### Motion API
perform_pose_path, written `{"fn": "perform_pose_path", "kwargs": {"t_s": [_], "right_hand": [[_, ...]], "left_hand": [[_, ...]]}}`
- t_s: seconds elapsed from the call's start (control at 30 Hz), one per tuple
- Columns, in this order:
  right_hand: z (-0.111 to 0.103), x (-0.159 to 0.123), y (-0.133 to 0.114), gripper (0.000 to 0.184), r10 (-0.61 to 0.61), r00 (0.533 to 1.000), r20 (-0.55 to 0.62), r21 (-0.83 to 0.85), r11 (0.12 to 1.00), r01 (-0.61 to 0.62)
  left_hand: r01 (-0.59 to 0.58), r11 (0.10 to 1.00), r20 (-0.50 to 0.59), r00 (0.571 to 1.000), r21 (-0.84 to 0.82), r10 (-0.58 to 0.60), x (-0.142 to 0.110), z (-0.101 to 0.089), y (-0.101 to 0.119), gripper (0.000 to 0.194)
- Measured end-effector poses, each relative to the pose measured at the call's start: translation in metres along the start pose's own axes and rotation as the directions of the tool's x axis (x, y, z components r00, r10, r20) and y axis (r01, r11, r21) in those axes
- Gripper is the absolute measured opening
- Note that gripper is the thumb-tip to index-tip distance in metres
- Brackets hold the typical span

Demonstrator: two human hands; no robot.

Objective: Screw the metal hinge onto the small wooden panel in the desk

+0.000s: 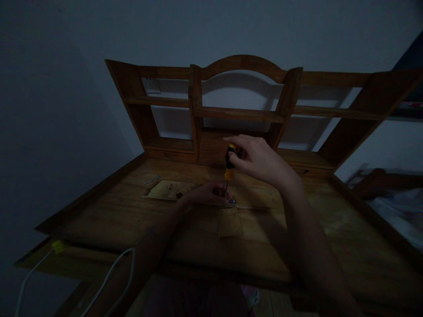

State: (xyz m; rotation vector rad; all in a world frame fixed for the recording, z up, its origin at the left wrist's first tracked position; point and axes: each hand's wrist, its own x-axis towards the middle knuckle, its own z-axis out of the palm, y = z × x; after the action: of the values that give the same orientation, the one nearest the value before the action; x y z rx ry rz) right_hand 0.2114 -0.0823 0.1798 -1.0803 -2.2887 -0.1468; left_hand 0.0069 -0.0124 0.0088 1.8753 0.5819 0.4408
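Observation:
My right hand (253,158) is closed around the black and yellow handle of a screwdriver (228,174). The screwdriver stands nearly upright, its thin shaft pointing down. At the shaft's lower end lies a small shiny metal piece (231,202), perhaps a hinge, on the wood. My left hand (211,193) rests low beside the shaft, fingers curled together at the metal piece; what exactly they pinch is hidden. Under my left hand lies a long wooden board (168,190) with dark knots. A smaller flat wooden piece (230,223) is on the near side of the metal piece.
The wooden desk (132,220) carries a shelf unit (238,115) with an arched top along its back, against the wall. Several thin metal items (152,179) lie left of the board. A white cable (132,264) hangs by my left forearm. The light is dim.

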Motion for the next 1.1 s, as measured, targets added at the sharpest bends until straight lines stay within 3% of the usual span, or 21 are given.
{"fn": "perform_pose_path", "kwargs": {"t_s": [0.13,0.23,0.4,0.67,0.83,0.97,1.1], "right_hand": [[-0.001,0.000,0.004,0.033,-0.024,1.000,0.003,0.108,0.994,0.024],[0.001,0.001,0.004,0.026,-0.021,1.000,-0.020,0.036,0.999,0.022],[0.002,0.001,0.002,0.030,0.013,1.000,-0.010,-0.062,0.998,-0.014],[0.000,0.000,0.005,0.040,-0.046,0.999,0.022,0.097,0.994,0.044],[0.003,0.002,0.003,0.025,-0.012,1.000,-0.005,-0.030,0.999,0.012],[0.003,0.001,0.001,0.034,0.037,0.999,0.001,-0.108,0.994,-0.037],[0.000,-0.001,0.003,0.038,0.001,0.999,0.033,0.020,1.000,-0.002]], "left_hand": [[-0.004,0.998,-0.040,0.999,0.056,0.006,0.001,0.000,0.006,0.036],[0.013,0.994,-0.072,0.997,0.110,-0.005,0.000,-0.001,0.009,0.038],[0.020,0.997,-0.025,1.000,0.070,-0.018,-0.002,-0.004,0.012,0.036],[0.019,0.999,-0.020,1.000,0.031,-0.018,-0.004,-0.005,0.013,0.029],[-0.014,0.999,-0.008,1.000,0.040,0.015,-0.005,-0.006,0.014,0.025],[-0.014,0.998,-0.009,1.000,0.057,0.015,-0.003,-0.008,0.009,0.025],[0.005,0.999,-0.014,1.000,0.052,-0.005,-0.002,-0.009,0.007,0.027]]}}
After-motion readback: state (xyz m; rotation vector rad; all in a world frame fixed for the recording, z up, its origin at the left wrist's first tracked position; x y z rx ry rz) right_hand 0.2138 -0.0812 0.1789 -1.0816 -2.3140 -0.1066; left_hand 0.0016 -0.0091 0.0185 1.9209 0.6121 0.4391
